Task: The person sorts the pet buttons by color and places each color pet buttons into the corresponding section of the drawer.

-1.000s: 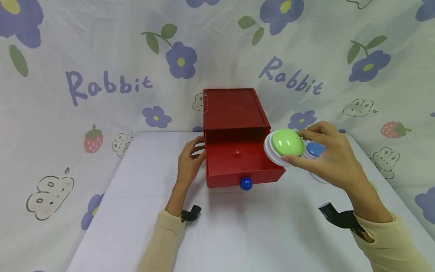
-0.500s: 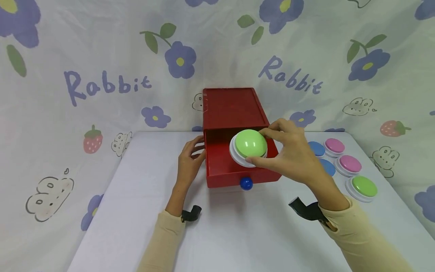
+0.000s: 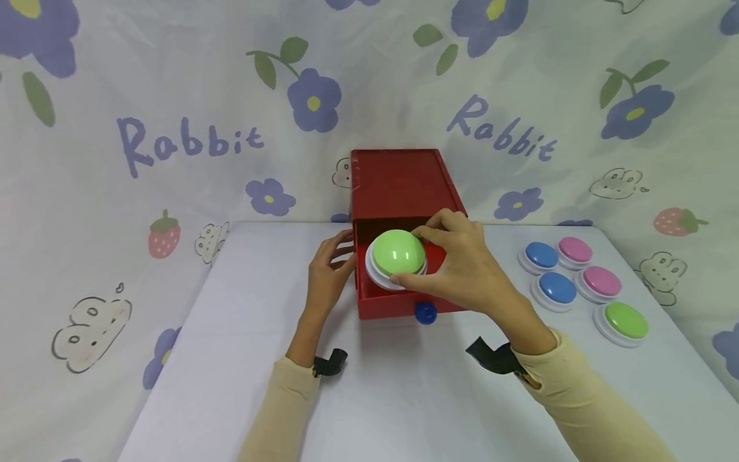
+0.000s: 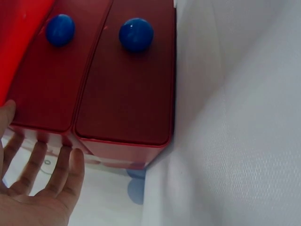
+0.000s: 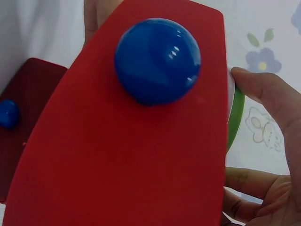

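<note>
In the head view my right hand [image 3: 462,260] pinches a large green push button [image 3: 398,252] with a white round base. The button is over the pulled-out top drawer [image 3: 369,307] of a red drawer cabinet [image 3: 404,183], towards its left side. A blue round knob [image 5: 157,61] sits on the drawer front, which hides most of the button in the right wrist view. My left hand [image 3: 330,273] rests at the cabinet's left side, fingers extended along it. In the left wrist view the thumb [image 4: 7,113] lies near the front edge.
On the white table [image 3: 231,359], to the right, lie two blue buttons [image 3: 557,287], two pink buttons [image 3: 602,281] and another green button [image 3: 626,321]. Two lower drawers [image 4: 127,94] with blue knobs are closed. A patterned cloth [image 3: 190,77] hangs behind the cabinet.
My right hand has carried the green button leftwards, from the drawer's right edge to over its left part. My left hand has stayed at the cabinet's side.
</note>
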The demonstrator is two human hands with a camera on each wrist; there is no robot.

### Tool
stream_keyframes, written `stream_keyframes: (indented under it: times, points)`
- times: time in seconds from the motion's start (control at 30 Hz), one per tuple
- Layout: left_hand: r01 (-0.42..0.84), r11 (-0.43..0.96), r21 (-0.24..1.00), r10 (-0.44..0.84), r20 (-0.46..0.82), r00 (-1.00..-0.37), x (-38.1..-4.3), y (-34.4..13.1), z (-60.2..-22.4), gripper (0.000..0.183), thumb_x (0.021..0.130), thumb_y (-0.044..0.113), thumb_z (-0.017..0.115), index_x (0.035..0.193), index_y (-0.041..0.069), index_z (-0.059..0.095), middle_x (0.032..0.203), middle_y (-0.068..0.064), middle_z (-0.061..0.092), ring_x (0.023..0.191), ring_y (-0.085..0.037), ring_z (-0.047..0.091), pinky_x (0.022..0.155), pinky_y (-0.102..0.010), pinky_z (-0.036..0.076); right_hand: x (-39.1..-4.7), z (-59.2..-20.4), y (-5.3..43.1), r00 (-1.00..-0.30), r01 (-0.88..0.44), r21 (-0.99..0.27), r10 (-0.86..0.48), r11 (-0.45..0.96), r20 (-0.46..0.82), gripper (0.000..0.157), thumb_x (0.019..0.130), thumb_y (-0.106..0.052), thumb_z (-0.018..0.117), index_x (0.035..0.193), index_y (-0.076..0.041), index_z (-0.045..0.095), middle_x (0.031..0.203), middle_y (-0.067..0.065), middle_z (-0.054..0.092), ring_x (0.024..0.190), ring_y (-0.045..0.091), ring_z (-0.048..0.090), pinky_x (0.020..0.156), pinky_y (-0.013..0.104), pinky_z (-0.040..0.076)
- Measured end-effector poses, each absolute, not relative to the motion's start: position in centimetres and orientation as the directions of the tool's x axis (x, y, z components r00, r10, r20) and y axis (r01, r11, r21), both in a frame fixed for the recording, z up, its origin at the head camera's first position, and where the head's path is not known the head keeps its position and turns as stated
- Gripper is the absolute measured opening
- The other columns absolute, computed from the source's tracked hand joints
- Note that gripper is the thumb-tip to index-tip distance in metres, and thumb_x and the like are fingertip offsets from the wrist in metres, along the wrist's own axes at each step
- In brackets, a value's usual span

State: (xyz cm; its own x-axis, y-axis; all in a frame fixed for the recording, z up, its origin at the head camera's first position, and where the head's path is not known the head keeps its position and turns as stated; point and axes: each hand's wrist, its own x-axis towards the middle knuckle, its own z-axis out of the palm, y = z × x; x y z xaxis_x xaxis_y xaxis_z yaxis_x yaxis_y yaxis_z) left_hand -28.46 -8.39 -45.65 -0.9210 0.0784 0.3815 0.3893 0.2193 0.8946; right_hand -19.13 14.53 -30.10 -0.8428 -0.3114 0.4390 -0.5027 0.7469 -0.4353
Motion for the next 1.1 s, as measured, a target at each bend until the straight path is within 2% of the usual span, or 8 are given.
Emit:
stream_keyframes:
  times: [0.23,0.43,0.57,0.83,0.9,0.97,1.03,1.1]
  points:
    - [0.396,0.218,0.892,0.074,0.39,-0.918,-28.6,-8.1,-45.7,0.049,0.095,0.025,0.071,0.141,0.029,0.056,0.134,0.001,0.057,0.119,-0.021,0.061,0.097,-0.042,0.051,-19.4,-30.6,14.2,-0.87,-0.464,-0.43,-0.307,0.775,0.386,0.067,0.066,-0.04,0.093,0.117,-0.003,0.073,0.109,0.007,0.055,0.11,0.023,0.049,0.085,0.045,0.034]
    - [0.428,0.198,0.882,0.076,0.422,-0.903,-27.8,-7.9,-44.3,0.049,0.095,0.012,0.07,0.142,0.012,0.056,0.133,-0.015,0.057,0.118,-0.038,0.06,0.096,-0.052,0.05,-19.3,-30.9,14.2,-0.905,-0.412,-0.427,-0.308,0.805,0.294,0.075,0.071,-0.045,0.089,0.13,-0.004,0.066,0.118,0.01,0.054,0.118,0.026,0.046,0.091,0.049,0.04]
    - [0.42,0.203,0.884,0.087,0.411,-0.907,-26.5,-7.9,-42.6,0.047,0.096,0.01,0.068,0.141,0.007,0.056,0.132,-0.017,0.057,0.118,-0.04,0.06,0.096,-0.05,0.051,-18.9,-31.0,15.1,-0.908,-0.399,-0.469,-0.269,0.788,0.321,0.064,0.076,-0.037,0.088,0.129,-0.006,0.067,0.119,0.009,0.055,0.117,0.027,0.046,0.087,0.048,0.047]
    - [0.403,0.214,0.89,0.083,0.395,-0.915,-26.0,-7.5,-42.2,0.047,0.097,0.012,0.067,0.142,0.007,0.055,0.133,-0.016,0.056,0.12,-0.038,0.059,0.098,-0.049,0.05,-16.7,-32.1,20.1,-0.915,-0.337,-0.509,-0.148,0.792,0.375,0.053,0.083,-0.021,0.083,0.13,-0.005,0.065,0.12,0.011,0.055,0.113,0.032,0.049,0.078,0.053,0.056]
    - [0.407,0.209,0.889,0.09,0.397,-0.913,-26.1,-7.4,-42.2,0.047,0.097,0.012,0.067,0.142,0.007,0.054,0.134,-0.016,0.056,0.12,-0.038,0.059,0.098,-0.049,0.05,-16.1,-32.7,21.6,-0.903,-0.337,-0.508,-0.119,0.793,0.413,0.05,0.083,-0.017,0.083,0.128,-0.004,0.066,0.118,0.011,0.056,0.11,0.031,0.052,0.074,0.049,0.058]
    - [0.412,0.205,0.888,0.093,0.401,-0.911,-26.2,-7.4,-42.3,0.047,0.097,0.013,0.067,0.142,0.008,0.055,0.134,-0.017,0.056,0.119,-0.039,0.059,0.097,-0.05,0.05,-15.7,-33.4,23.0,-0.886,-0.341,-0.503,-0.092,0.794,0.455,0.047,0.083,-0.014,0.083,0.126,-0.003,0.068,0.114,0.01,0.058,0.106,0.028,0.055,0.074,0.039,0.058]
    - [0.415,0.198,0.888,0.089,0.405,-0.91,-26.2,-7.5,-42.3,0.047,0.097,0.013,0.067,0.142,0.008,0.055,0.133,-0.018,0.056,0.119,-0.039,0.059,0.097,-0.053,0.049,-15.5,-34.0,24.2,-0.876,-0.332,-0.498,-0.065,0.801,0.478,0.044,0.083,-0.014,0.082,0.124,-0.004,0.069,0.112,0.009,0.059,0.103,0.027,0.057,0.076,0.031,0.053]
    - [0.413,0.193,0.89,0.079,0.405,-0.911,-26.2,-7.7,-42.3,0.047,0.096,0.012,0.068,0.141,0.008,0.056,0.133,-0.019,0.056,0.118,-0.04,0.059,0.097,-0.056,0.048,-15.3,-34.5,25.1,-0.878,-0.306,-0.498,-0.037,0.812,0.477,0.042,0.084,-0.015,0.082,0.123,-0.005,0.07,0.111,0.009,0.06,0.103,0.027,0.057,0.077,0.029,0.048]
